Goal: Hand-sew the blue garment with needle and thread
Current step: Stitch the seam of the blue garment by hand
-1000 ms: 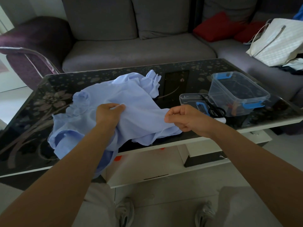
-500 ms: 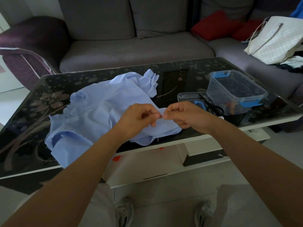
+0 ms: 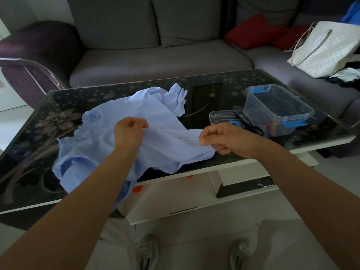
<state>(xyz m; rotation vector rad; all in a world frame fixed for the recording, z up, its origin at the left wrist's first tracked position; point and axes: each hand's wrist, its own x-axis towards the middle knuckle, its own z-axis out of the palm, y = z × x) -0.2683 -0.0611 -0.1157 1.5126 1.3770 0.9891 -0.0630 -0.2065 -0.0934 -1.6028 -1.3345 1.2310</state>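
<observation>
The light blue garment (image 3: 155, 137) lies crumpled on the black glass table (image 3: 35, 137), its near edge hanging over the front rim. My left hand (image 3: 129, 132) hovers over the middle of the garment, thumb and fingertips pinched together. My right hand (image 3: 220, 138) is at the garment's right edge, fingers curled and thumb pressed to the forefinger. Both pinches look closed on a thread too fine to make out. No needle can be seen.
A clear plastic box with blue clips (image 3: 278, 108) stands on the table's right side, with a small clear case (image 3: 224, 115) and black scissors (image 3: 252, 128) beside it. A grey sofa (image 3: 155, 59) with red cushions (image 3: 253, 30) and a white bag (image 3: 325, 49) lies behind.
My left hand left the garment and met my right hand fingertip to fingertip. The two hands have since drawn apart, the left moving left over the cloth.
</observation>
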